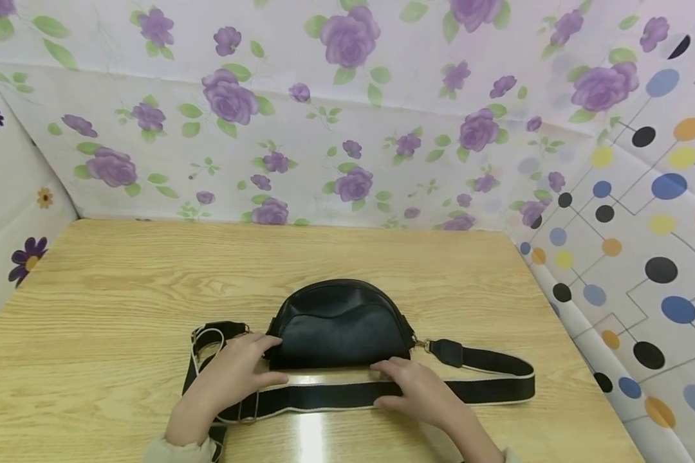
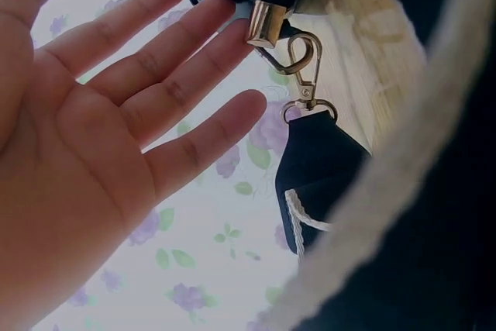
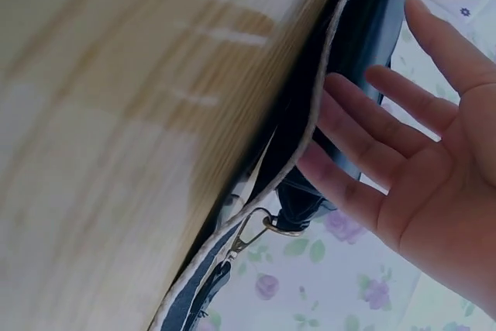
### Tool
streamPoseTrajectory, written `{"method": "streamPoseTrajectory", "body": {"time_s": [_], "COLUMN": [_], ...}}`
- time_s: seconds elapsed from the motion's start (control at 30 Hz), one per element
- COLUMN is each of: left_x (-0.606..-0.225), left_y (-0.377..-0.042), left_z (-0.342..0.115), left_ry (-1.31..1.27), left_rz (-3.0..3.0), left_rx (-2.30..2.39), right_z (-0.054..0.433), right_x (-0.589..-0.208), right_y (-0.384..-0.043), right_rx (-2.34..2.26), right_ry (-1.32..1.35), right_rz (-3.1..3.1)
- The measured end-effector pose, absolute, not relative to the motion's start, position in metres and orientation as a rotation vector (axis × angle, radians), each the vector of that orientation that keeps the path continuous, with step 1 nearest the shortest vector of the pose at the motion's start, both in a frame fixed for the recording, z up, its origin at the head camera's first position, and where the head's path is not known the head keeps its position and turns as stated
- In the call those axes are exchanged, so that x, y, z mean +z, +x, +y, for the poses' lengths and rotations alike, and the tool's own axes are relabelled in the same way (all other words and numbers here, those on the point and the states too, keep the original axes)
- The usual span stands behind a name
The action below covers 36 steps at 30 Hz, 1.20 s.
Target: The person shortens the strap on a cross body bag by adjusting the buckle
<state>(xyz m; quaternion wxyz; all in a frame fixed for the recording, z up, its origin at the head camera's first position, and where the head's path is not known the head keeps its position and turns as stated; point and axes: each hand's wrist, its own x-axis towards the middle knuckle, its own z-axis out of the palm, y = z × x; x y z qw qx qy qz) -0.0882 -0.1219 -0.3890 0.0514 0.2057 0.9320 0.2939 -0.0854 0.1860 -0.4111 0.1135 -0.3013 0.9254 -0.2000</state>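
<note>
A black half-moon shoulder bag [image 1: 340, 331] lies on the wooden table in the head view, its curved side toward the wall. Its black strap [image 1: 336, 396] with white edging runs across in front of it and loops at both ends. My left hand [image 1: 231, 373] is at the bag's left end, fingers extended and fingertips right at its side. In the left wrist view, those fingertips are beside a gold swivel clip [image 2: 308, 75] that joins strap and bag. My right hand [image 1: 421, 391] lies over the strap, its spread fingers at the bag's lower right edge.
The wooden table [image 1: 150, 276] extends around the bag. Behind it stands a flowered cloth wall [image 1: 301, 148], with a dotted cloth [image 1: 625, 212] on the right and another flowered cloth [image 1: 11, 193] on the left. A metal strap slider [image 1: 249, 406] sits by the left wrist.
</note>
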Motion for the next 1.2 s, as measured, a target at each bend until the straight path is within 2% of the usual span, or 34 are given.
{"method": "streamPoseTrajectory", "body": {"time_s": [0.23, 0.77, 0.97, 1.2], "left_x": [-0.390, -0.388, -0.400, -0.413], "left_y": [-0.087, -0.085, -0.081, -0.078], "left_z": [-0.125, -0.133, -0.139, -0.145], "left_ry": [0.706, 0.677, 0.584, 0.681], "left_rz": [2.889, 2.841, 2.678, 2.622], "left_rx": [0.862, 0.809, 0.822, 0.803], "right_z": [0.185, 0.180, 0.178, 0.174], "right_x": [-0.409, -0.407, -0.406, -0.407], "right_y": [-0.085, -0.085, -0.079, -0.077], "right_rx": [-0.513, -0.398, -0.340, -0.284], "right_ry": [-0.906, -0.956, -0.958, -0.930], "right_rz": [2.678, 2.632, 2.634, 2.638]}}
